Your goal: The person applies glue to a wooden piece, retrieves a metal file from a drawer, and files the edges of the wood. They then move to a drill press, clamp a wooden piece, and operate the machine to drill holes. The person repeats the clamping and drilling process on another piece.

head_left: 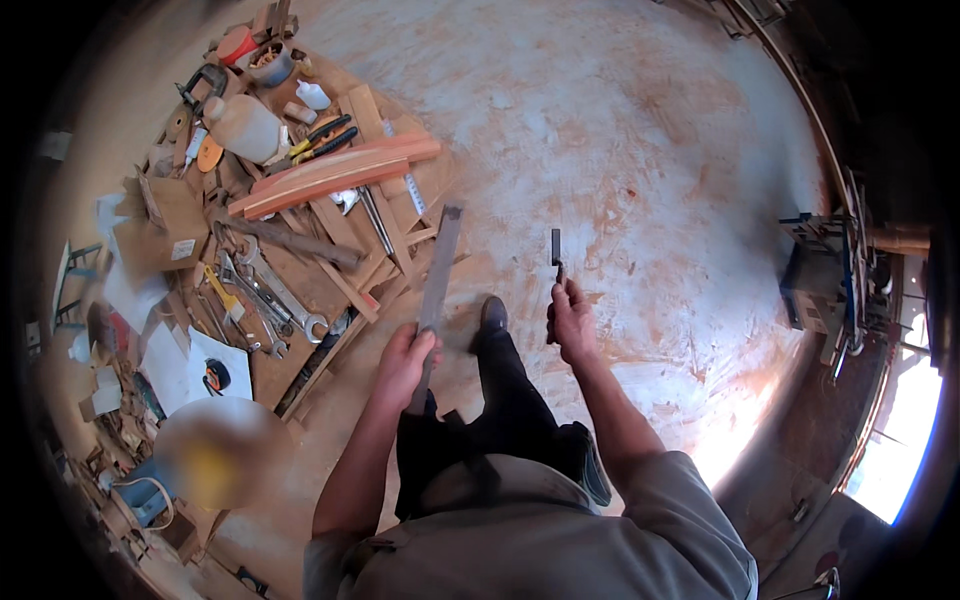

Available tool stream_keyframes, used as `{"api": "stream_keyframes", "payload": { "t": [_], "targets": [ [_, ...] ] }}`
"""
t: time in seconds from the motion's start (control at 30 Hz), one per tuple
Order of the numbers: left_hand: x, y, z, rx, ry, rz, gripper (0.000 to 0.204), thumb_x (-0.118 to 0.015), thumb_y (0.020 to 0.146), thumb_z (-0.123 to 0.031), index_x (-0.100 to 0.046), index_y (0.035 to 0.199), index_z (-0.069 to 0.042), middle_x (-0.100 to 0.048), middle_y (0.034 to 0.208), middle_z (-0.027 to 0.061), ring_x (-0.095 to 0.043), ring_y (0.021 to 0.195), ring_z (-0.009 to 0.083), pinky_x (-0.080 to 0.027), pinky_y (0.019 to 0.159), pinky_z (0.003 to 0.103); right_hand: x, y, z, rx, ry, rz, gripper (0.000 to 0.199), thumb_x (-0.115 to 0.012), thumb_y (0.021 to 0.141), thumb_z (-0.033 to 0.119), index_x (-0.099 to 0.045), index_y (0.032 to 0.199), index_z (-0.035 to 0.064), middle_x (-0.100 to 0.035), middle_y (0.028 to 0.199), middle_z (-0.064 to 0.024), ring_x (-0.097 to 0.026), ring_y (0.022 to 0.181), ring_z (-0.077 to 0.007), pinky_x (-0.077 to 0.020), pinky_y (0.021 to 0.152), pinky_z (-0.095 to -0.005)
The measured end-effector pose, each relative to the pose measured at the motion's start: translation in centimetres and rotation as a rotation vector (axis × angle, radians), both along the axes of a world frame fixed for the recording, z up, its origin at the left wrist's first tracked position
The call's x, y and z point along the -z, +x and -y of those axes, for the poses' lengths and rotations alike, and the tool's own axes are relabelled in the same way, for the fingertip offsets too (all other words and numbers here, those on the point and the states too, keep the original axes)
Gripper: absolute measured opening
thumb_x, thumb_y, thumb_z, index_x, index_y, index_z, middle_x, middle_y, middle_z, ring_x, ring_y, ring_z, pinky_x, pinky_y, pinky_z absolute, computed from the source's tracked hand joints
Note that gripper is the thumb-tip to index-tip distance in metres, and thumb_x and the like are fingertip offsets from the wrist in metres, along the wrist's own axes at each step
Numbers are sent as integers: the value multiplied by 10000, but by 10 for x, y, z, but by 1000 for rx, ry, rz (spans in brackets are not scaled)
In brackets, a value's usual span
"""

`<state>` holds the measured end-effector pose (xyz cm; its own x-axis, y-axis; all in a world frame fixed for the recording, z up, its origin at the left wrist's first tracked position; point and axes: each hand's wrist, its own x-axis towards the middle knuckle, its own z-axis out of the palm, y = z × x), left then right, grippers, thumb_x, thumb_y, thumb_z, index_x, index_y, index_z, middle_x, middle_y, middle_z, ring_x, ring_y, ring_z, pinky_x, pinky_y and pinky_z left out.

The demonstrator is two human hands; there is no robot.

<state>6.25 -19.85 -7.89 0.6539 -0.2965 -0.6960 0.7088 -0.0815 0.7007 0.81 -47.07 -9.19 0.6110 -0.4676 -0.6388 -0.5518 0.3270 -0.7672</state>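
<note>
My left hand (408, 364) is closed around the lower part of a long, flat grey metal strip (438, 268), which points up and away from me beside the workbench. In my right hand (571, 322) is the handle of a small tool with a narrow, dark rectangular head (556, 246) on a thin offset neck. The head points away from me, over the floor. The two held things are apart from each other. Nearest the strip's far end, a reddish wooden piece (340, 176) lies across the clutter on the bench.
The wooden workbench (290, 368) on my left carries several wrenches (268, 285), yellow-handled pliers (318, 140), a cloudy plastic jug (243, 128) and a tape measure (215, 375) on white paper. Metal machinery (825, 270) stands at the right. Dusty, stained floor (670, 180) lies between.
</note>
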Motion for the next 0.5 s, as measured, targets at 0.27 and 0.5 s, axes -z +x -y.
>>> {"api": "stream_keyframes", "payload": {
  "t": [0.27, 0.5],
  "targets": [
    [2, 42, 71, -92, 109, -96, 234, -507, 961, -248, -514, 1006, -19, -592, 846, 61, -564, 621, 117, -462, 581, 267, -28, 39, 33, -269, -276, 91, 312, -543, 920, 155, -495, 1192, 9, -525, 748, -15, -477, 506, -82, -417, 423, -250],
    [13, 47, 79, -95, 182, -112, 247, -514, 953, -240, -516, 1034, -7, -592, 831, 58, -584, 633, 124, -470, 580, 265, -32, 70, 19, -409, -308, 42, 437, -536, 910, 214, -461, 1309, 52, -647, 985, -199, -639, 922, -281, -477, 814, -360]
  ]
}}
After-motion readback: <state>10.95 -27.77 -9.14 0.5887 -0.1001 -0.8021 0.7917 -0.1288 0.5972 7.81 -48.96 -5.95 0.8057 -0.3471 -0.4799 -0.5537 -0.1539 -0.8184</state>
